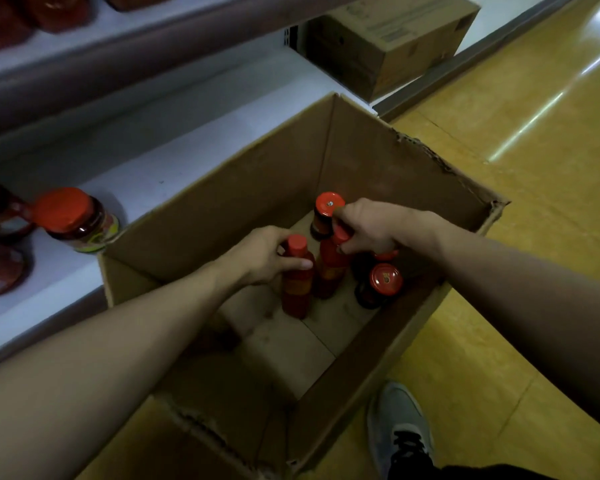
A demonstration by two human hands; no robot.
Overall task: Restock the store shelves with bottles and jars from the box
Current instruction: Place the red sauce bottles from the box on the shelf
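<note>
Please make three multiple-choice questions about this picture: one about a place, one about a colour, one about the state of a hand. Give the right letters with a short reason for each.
1. Where does the open box stand?
A. on the floor beside the low shelf
B. on the top shelf
C. on a cart

2. What colour are the caps of the bottles in the box?
A. green
B. red
C. white

3. What is the left hand doing?
A. hanging free
B. lying flat on the shelf
C. gripping a bottle

Answers:
1 A: the box sits on the yellow floor, against the shelf.
2 B: every cap seen is red.
3 C: its fingers curl round the neck of the left bottle.
</note>
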